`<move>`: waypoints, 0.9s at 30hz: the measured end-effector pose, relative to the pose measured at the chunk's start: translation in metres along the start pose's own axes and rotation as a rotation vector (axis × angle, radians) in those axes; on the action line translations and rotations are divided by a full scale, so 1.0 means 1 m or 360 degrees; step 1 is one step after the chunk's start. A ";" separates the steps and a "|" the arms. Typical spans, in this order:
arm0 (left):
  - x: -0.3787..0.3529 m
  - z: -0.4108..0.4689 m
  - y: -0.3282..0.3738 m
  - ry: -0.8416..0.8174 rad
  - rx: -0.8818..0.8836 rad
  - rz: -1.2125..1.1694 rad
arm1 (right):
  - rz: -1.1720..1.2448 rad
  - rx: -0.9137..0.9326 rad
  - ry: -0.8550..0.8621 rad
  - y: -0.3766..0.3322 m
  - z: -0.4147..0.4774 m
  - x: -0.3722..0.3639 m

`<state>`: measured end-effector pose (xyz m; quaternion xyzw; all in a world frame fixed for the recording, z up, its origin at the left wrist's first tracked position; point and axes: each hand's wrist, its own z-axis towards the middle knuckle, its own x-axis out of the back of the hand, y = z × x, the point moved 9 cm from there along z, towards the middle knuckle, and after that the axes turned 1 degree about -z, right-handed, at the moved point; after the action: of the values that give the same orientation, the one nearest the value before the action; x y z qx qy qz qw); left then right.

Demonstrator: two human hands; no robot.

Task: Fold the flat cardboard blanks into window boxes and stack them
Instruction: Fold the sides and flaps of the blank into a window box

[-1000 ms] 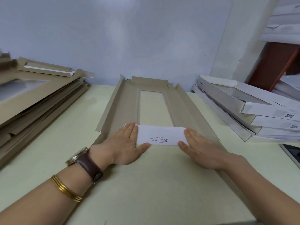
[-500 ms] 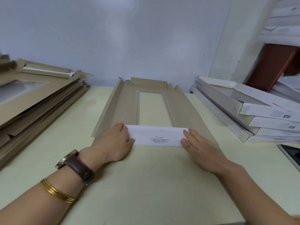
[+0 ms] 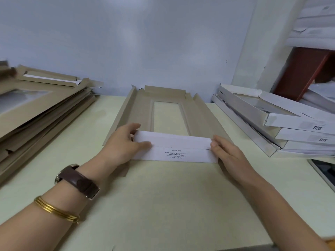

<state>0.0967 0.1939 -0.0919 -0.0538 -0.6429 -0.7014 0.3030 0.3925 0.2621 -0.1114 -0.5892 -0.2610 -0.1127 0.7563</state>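
A pile of flat brown blanks [image 3: 41, 113] leans at the left of the desk [image 3: 163, 205]. The left hand [image 3: 123, 144], with a brown-strapped watch [image 3: 79, 182] and gold bangles [image 3: 56, 211] on its arm, grips the left end of the white end flap [image 3: 174, 142], thumb in front and fingers behind. This flap belongs to the windowed cardboard blank [image 3: 199, 116] lying mid-desk with its side walls raised. The right hand [image 3: 230, 154] pinches the flap's right end. Folded white window boxes [image 3: 282, 122] are stacked at right, near a dark screen [image 3: 324, 171].

Lying at the right edge of the pale table [image 3: 72, 145], a dark-screened device [image 3: 324, 171]; standing beyond the table's right corner, red-brown furniture [image 3: 304, 69].
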 end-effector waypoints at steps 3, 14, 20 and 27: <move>0.011 0.000 0.004 0.0109 0.0008 -0.0278 | 0.0380 -0.0104 0.0134 0.003 0.000 0.008; -0.010 -0.020 0.031 -0.0497 -0.0132 -0.0179 | 0.0792 -0.0128 0.0138 -0.006 -0.001 0.020; -0.054 -0.047 0.022 -0.1050 -0.0274 0.0627 | 0.0357 -0.0251 -0.0353 -0.010 -0.012 -0.013; -0.091 -0.063 0.017 -0.1039 -0.0605 0.1125 | -0.0873 0.0614 -0.0414 -0.065 -0.034 -0.068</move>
<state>0.1983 0.1679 -0.1297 -0.5378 -0.5077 -0.6073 0.2901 0.3134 0.2018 -0.0988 -0.3530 -0.5200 -0.1843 0.7557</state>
